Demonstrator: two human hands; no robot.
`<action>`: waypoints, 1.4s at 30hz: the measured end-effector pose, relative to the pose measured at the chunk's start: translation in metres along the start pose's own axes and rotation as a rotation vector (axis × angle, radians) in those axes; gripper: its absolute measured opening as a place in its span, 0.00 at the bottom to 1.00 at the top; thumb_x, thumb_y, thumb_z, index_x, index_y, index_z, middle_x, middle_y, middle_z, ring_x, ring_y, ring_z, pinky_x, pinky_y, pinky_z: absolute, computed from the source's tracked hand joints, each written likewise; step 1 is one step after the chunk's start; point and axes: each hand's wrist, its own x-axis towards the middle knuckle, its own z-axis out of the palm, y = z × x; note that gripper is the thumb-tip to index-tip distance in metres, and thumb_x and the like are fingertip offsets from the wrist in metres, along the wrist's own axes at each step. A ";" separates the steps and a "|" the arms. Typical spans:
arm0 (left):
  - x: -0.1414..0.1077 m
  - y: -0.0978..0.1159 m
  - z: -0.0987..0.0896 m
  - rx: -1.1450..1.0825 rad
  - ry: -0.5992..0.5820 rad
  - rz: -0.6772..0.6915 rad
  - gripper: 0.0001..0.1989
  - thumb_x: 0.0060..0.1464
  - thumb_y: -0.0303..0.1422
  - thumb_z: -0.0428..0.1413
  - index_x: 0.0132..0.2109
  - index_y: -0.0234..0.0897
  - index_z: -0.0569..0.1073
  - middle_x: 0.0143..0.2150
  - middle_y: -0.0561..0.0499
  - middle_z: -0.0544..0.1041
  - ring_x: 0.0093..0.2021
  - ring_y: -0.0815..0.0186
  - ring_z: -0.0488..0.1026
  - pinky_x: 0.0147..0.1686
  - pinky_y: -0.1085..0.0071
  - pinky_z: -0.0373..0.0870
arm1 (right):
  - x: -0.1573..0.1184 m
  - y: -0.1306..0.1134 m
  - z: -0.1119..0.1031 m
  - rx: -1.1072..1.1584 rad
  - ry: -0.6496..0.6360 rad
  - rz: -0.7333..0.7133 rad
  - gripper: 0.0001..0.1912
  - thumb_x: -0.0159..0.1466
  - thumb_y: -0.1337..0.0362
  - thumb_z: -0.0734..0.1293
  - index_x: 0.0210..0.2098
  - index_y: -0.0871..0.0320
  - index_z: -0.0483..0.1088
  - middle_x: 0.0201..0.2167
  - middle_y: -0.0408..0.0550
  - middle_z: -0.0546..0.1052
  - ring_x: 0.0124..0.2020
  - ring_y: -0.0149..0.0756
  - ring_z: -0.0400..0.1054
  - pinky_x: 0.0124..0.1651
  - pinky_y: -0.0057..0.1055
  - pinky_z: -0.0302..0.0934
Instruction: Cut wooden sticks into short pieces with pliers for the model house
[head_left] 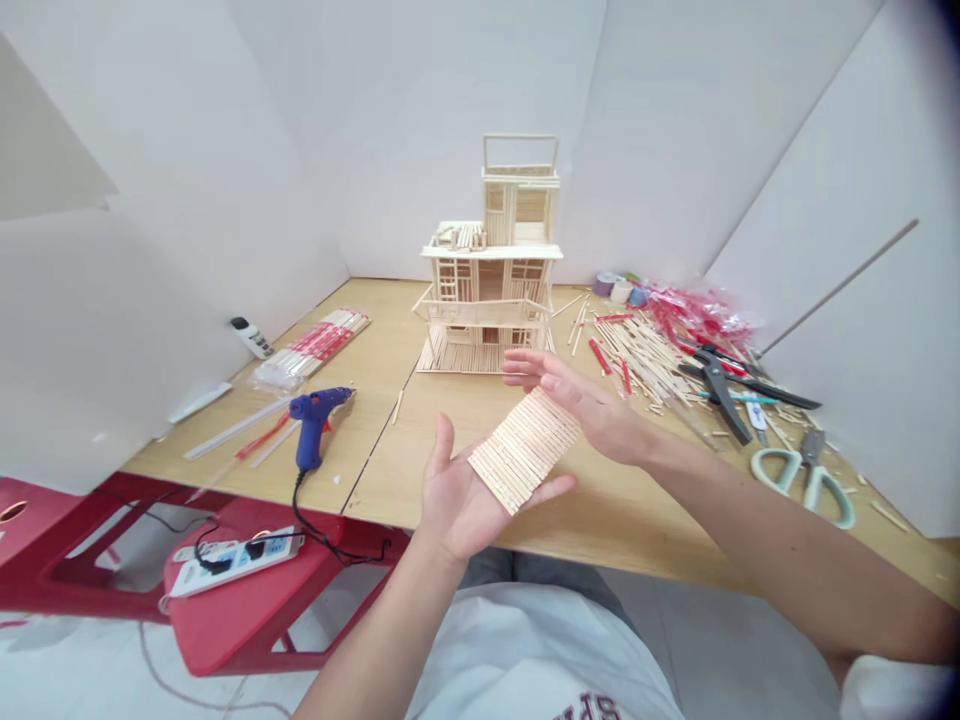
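Over our shirt (540, 650), our open left hand (454, 495) holds a stick panel (525, 450), open right hand (589, 405) touching it, blue glue gun (315, 425) and stick house (487, 300) beyond

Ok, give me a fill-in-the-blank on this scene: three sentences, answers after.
The left hand lies palm ____ beneath a panel of wooden sticks. The right hand touches the panel's ____ end. The hot glue gun is ____.

Answers: up; upper; blue.
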 end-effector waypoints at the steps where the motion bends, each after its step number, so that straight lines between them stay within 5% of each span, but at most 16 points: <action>1: 0.000 0.002 0.000 0.008 -0.002 0.006 0.48 0.58 0.66 0.36 0.69 0.32 0.59 0.76 0.37 0.49 0.76 0.43 0.37 0.67 0.35 0.48 | 0.001 -0.002 -0.002 -0.008 0.003 -0.011 0.23 0.73 0.47 0.57 0.63 0.47 0.62 0.64 0.50 0.68 0.65 0.42 0.62 0.70 0.48 0.52; 5: 0.000 0.011 -0.002 0.002 -0.022 0.042 0.49 0.59 0.66 0.35 0.70 0.31 0.59 0.76 0.38 0.49 0.76 0.45 0.36 0.68 0.35 0.46 | 0.000 -0.005 -0.013 -0.022 0.070 0.013 0.24 0.72 0.45 0.56 0.62 0.48 0.65 0.60 0.51 0.71 0.60 0.42 0.67 0.63 0.45 0.61; 9: 0.000 0.023 0.001 -0.026 -0.068 0.031 0.49 0.59 0.65 0.34 0.69 0.29 0.61 0.75 0.37 0.50 0.76 0.45 0.37 0.67 0.37 0.50 | -0.004 -0.005 -0.021 -0.016 0.192 0.155 0.23 0.70 0.45 0.60 0.51 0.54 0.74 0.45 0.53 0.79 0.43 0.40 0.73 0.44 0.40 0.68; 13: -0.001 0.035 0.004 -0.041 -0.070 0.006 0.47 0.61 0.64 0.34 0.68 0.27 0.63 0.74 0.35 0.53 0.76 0.43 0.40 0.65 0.37 0.55 | -0.004 -0.007 -0.025 0.036 0.155 0.302 0.23 0.66 0.44 0.65 0.40 0.58 0.78 0.36 0.53 0.80 0.34 0.38 0.72 0.36 0.36 0.66; 22: -0.004 0.046 0.010 -0.018 -0.072 -0.040 0.46 0.62 0.62 0.34 0.68 0.28 0.63 0.73 0.34 0.56 0.75 0.40 0.43 0.63 0.35 0.57 | 0.003 -0.025 -0.024 0.002 0.075 0.282 0.20 0.63 0.47 0.69 0.29 0.58 0.77 0.22 0.43 0.72 0.23 0.27 0.62 0.27 0.29 0.57; 29: -0.003 0.047 0.014 -0.064 -0.074 -0.079 0.47 0.64 0.61 0.32 0.70 0.23 0.58 0.71 0.29 0.57 0.74 0.37 0.44 0.64 0.30 0.47 | -0.002 -0.011 -0.025 0.143 0.024 0.355 0.18 0.62 0.49 0.71 0.30 0.60 0.78 0.23 0.42 0.70 0.24 0.26 0.59 0.26 0.27 0.53; 36: 0.007 0.050 0.011 -0.001 -0.048 -0.156 0.48 0.63 0.61 0.31 0.67 0.23 0.63 0.70 0.27 0.61 0.73 0.35 0.48 0.62 0.30 0.53 | -0.012 0.009 -0.028 0.400 0.041 0.537 0.17 0.58 0.52 0.75 0.39 0.60 0.80 0.33 0.47 0.75 0.32 0.29 0.65 0.27 0.25 0.56; 42: 0.020 0.051 0.014 0.046 -0.032 -0.218 0.49 0.63 0.61 0.29 0.66 0.22 0.65 0.70 0.28 0.61 0.72 0.34 0.50 0.61 0.33 0.58 | -0.018 0.023 -0.027 0.511 0.101 0.529 0.14 0.58 0.54 0.75 0.36 0.60 0.80 0.29 0.45 0.75 0.27 0.26 0.62 0.26 0.24 0.55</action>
